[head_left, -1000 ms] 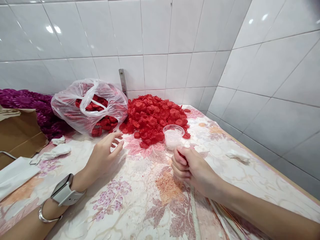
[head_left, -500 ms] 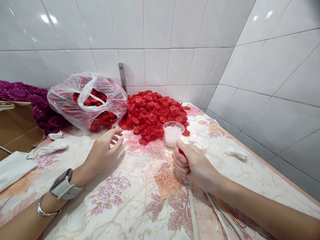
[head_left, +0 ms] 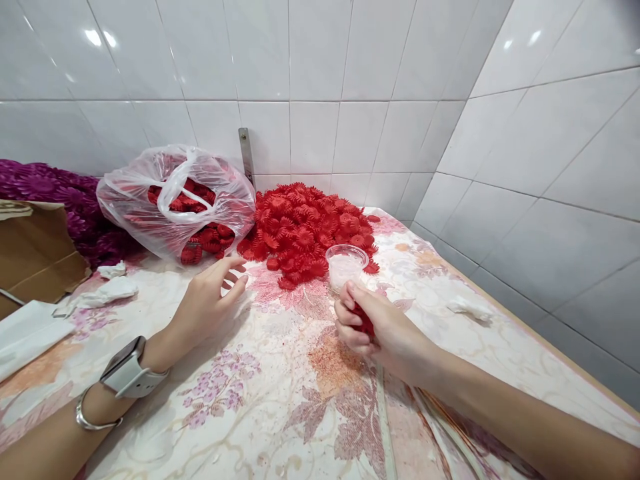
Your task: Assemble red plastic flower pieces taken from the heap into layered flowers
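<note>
My right hand (head_left: 375, 327) is closed around a red fabric flower (head_left: 363, 319), just in front of a small clear plastic cup (head_left: 346, 266) with white contents. Behind the cup lies a heap of red fabric flowers (head_left: 307, 230). My left hand (head_left: 210, 301) rests on the flowered tablecloth (head_left: 280, 400) with its fingers loosely apart and nothing in them, near a clear plastic bag (head_left: 175, 203) filled with more red flowers. A watch (head_left: 131, 375) and a bracelet (head_left: 90, 419) sit on my left wrist.
Purple fabric flowers (head_left: 55, 200) pile up at the back left beside a brown cardboard box (head_left: 35, 257). Crumpled white tissue (head_left: 107, 290) and white paper (head_left: 27, 333) lie at the left. Another tissue scrap (head_left: 467, 308) lies at the right. White tiled walls close the corner.
My right hand has shifted slightly left and turned, so the red flower in it shows more. My left hand has barely moved.
</note>
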A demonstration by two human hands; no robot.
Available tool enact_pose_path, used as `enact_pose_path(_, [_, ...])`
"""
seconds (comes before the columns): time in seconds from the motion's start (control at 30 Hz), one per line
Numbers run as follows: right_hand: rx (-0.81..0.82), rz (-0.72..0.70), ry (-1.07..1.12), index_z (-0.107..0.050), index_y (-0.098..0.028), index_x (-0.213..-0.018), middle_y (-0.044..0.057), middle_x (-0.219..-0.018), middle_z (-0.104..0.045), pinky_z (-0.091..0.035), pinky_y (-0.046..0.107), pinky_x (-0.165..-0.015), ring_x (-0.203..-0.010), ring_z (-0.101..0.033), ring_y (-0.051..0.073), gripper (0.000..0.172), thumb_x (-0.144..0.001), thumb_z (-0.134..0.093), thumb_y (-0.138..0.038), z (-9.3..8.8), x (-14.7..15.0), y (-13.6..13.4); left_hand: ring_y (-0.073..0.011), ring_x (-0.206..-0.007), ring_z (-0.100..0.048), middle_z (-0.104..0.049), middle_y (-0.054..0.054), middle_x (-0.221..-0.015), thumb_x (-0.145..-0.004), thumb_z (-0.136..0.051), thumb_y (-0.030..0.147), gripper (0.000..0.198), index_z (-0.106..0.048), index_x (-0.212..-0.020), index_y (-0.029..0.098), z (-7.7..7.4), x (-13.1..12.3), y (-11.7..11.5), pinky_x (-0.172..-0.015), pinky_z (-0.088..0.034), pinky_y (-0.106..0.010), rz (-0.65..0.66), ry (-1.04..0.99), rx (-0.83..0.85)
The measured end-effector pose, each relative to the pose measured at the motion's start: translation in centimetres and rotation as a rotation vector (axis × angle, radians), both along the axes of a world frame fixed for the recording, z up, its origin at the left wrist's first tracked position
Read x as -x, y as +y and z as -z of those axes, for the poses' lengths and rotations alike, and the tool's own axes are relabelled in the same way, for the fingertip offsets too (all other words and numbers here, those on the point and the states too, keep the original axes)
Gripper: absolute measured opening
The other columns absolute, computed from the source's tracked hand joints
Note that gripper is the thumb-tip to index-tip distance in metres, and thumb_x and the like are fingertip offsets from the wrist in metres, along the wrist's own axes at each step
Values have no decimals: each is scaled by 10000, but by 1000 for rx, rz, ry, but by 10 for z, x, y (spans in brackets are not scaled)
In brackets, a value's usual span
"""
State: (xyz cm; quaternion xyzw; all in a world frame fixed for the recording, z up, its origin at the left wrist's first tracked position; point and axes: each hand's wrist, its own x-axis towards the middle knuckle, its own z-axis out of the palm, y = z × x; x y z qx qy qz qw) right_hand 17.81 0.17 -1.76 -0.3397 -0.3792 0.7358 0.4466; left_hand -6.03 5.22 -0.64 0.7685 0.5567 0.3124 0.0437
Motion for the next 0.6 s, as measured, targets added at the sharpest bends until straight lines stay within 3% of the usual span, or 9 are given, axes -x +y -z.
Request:
enact_pose_path(0.1, [48, 98, -23, -285, -192, -609, -103, -465, -192, -63, 154, -343, -360, -122, 25, 340, -877, -384, -375, -3, -1, 0, -182, -710, -608, -639, -56, -876, -800, -399, 370, 305, -532, -987, 170, 0, -1, 0, -538, -463, -261, 6, 7, 0])
enact_pose_path(0.17, [87, 100, -19, -292, -193, -615, -103, -462, -195, -64, 161, -348, -365, -111, 27, 314, -864, -393, -357, -6, -1, 0, -184, -710, -607, -637, -57, -878, -799, -398, 374, 309, -530, -990, 169, 0, -1, 0, -536, -462, -263, 5, 3, -1])
enact_pose_path(0.33, [132, -89, 70, -401, -213, -780, -32, -647, -451, -135, 165, -370, -432, -333, 54, 103, -745, -472, -279, -13, 0, -3, -176, -716, -605, -631, -61, -918, -808, -407, 371, 295, -517, -993, 170, 1, 0, 0, -550, -472, -263, 15, -19, 13])
enact_pose_path(0.4, [112, -115, 68, -405, -222, -825, -14, -733, -505, -161, 167, -367, -453, -391, 64, 149, -696, -479, -207, -14, -1, -3, -174, -722, -605, -627, -62, -933, -813, -408, 370, 289, -514, -993, 171, 2, 0, 1, -559, -475, -264, 23, -25, 18])
enact_pose_path(0.53, [-6, -186, -8, -449, -207, -909, 19, -761, -567, -196, 172, -328, -448, -489, 77, 132, -812, -464, -295, -7, -3, 1, -178, -729, -606, -627, -63, -936, -818, -407, 373, 293, -512, -1003, 171, 4, 1, 1, -563, -477, -269, 26, -21, 20])
enact_pose_path(0.6, [-42, -207, -45, -472, -193, -909, 9, -681, -566, -178, 181, -294, -375, -480, 76, 239, -853, -413, -417, -1, -3, 3, -178, -727, -606, -628, -65, -933, -817, -408, 372, 298, -512, -1008, 168, 4, 1, 1, -565, -479, -270, 25, -21, 21])
